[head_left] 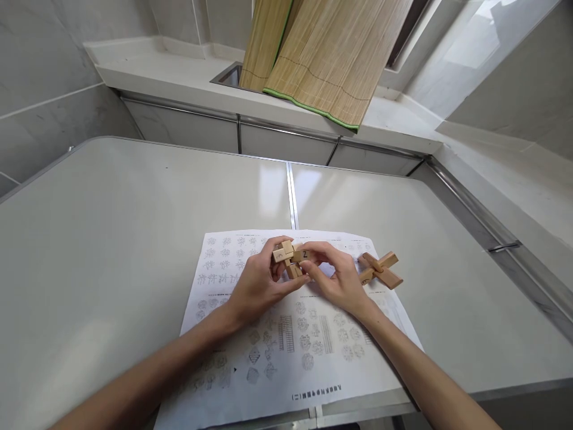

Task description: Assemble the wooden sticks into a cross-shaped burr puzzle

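Observation:
Between my hands is a wooden burr puzzle [286,253] of pale interlocking pieces, held above a printed sheet. My left hand [262,272] is closed around its left side and underside. At its right side my right hand [333,272] pinches a wooden puzzle piece [302,255] marked "2", which meets the other pieces. Whether that piece is fully seated I cannot tell. Just right of my right hand, a second, darker wooden puzzle [380,270] of crossed pieces lies at the sheet's edge. My fingers hide part of the held puzzle.
The printed instruction sheet [250,388] with rows of small diagrams lies on a white folding table [111,239]. A metal seam [292,194] runs across the table. Behind it are a counter ledge [179,77] and a hanging bamboo blind [331,60] with green edging.

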The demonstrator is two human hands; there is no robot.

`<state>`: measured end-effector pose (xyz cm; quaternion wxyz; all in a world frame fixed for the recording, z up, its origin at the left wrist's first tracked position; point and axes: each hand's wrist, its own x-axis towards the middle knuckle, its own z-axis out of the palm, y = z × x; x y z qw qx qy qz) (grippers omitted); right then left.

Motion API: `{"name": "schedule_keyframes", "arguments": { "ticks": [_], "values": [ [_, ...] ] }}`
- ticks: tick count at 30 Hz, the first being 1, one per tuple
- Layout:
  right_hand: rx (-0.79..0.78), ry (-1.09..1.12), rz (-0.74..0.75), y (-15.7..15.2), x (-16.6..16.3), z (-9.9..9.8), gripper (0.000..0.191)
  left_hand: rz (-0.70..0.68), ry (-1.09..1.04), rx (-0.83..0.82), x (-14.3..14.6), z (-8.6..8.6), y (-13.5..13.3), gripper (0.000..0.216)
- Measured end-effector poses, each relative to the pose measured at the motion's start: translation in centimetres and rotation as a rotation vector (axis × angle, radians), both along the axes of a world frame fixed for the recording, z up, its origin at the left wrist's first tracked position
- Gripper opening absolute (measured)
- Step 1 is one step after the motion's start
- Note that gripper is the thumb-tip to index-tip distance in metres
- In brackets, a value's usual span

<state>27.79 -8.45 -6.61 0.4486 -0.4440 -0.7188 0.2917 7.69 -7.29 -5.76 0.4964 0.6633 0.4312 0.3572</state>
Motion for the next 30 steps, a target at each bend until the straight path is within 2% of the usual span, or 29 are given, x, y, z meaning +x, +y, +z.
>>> {"name": "schedule_keyframes", "arguments": {
  "ticks": [6,12,17,21,25,30],
  "values": [
    [0.059,-0.065,-0.02,-0.02,0.13,0.45,0.018,0.0,0.036,0.04,-0.07,-0.21,0.08,0.062],
    [0.078,-0.077,0.058,-0.18,0.21,0.48,0.015,-0.028,0.075,0.098,-0.05,-0.37,0.03,0.064],
    [0.074,-0.044,0.053,-0.21,0.12,0.68,0.013,0.022,0.092,0.161,0.03,-0.37,0.01,0.06],
    [-0.006,0.024,0.039,-0.32,0.11,0.67,0.015,-0.047,0.029,0.132,0.1,-0.08,0.1,0.056],
    [-0.109,0.136,-0.023,-0.3,0.21,0.35,0.021,-0.028,-0.013,0.122,0.17,0.29,0.08,0.053],
    [-0.187,0.037,-0.006,-0.02,0.14,0.02,0.022,-0.03,-0.049,0.145,0.13,0.16,-0.09,0.056]
  ]
}}
